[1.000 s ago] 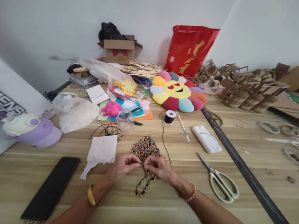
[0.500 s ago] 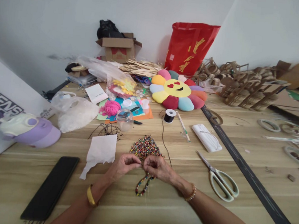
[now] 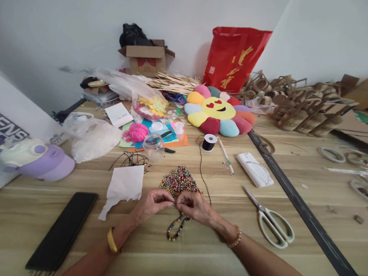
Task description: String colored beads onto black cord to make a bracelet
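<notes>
My left hand (image 3: 157,203) and my right hand (image 3: 194,206) meet fingertip to fingertip above the table, both in a closed pinch. Whatever lies between the fingertips is too small to make out. Below my right hand a loop of strung multicoloured beads (image 3: 170,234) hangs down or lies on the wood; its upper end disappears under that hand. Just beyond the fingers spreads a heap of loose, small multicoloured beads (image 3: 180,181). A spool of black cord (image 3: 209,143) stands farther back, its loose cord trailing toward my right hand.
Right of my hands lie scissors (image 3: 269,219) and a white power bank-like block (image 3: 254,170). To the left are torn white paper (image 3: 124,184), a black phone (image 3: 63,230) and a purple cap (image 3: 42,163). Behind stand a clear jar (image 3: 154,148), pink yarn (image 3: 135,133) and a flower cushion (image 3: 219,111).
Both hands keep the same pinch in nearly the same place. The bead loop and the heap look unchanged.
</notes>
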`<state>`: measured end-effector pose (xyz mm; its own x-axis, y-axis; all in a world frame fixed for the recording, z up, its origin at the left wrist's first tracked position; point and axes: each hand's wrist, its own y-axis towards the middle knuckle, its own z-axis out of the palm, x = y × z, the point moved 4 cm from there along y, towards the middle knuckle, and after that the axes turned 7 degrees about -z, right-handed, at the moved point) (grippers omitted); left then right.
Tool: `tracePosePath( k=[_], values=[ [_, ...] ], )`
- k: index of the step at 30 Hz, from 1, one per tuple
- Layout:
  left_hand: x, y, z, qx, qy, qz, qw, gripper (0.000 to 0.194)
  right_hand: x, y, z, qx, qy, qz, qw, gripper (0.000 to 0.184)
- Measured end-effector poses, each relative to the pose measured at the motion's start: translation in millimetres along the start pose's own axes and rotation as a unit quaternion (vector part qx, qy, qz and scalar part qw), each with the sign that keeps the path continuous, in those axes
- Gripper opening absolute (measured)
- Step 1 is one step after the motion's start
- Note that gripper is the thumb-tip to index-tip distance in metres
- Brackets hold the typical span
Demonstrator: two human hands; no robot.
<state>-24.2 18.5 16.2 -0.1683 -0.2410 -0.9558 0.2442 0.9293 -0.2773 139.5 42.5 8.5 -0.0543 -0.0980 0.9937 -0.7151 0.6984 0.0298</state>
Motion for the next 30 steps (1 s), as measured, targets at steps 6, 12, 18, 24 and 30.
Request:
tracePosePath(
  k=[6,12,18,24,30],
  values=[
    [-0.3,-0.5,-0.7,-0.004,0.019,-0.002,1.000,0.015,0.6,-0.1,-0.6,-0.001,-0.011,-0.006,1.000,0.007],
    [-1.6,-0.6,0.9,0.006,0.015,0.003,1.000,0.014,0.1,0.2,-0.3,-0.003,-0.008,-0.004,1.000,0.006],
    [-3.9,-1.4,1.1,0.004,0.022,0.006,1.000,0.015,0.4,-0.1,-0.5,-0.001,-0.018,-0.018,1.000,0.005],
    [-2.7,-1.1,2.4,0.003,0.013,0.012,1.000,0.014,0.1,-0.7,0.1,0.008,-0.020,-0.019,1.000,0.006],
    [-0.3,0.5,2.7,0.000,0.038,0.027,0.999,0.013,0.8,0.3,0.9,0.008,-0.010,-0.018,1.000,0.008]
  ],
)
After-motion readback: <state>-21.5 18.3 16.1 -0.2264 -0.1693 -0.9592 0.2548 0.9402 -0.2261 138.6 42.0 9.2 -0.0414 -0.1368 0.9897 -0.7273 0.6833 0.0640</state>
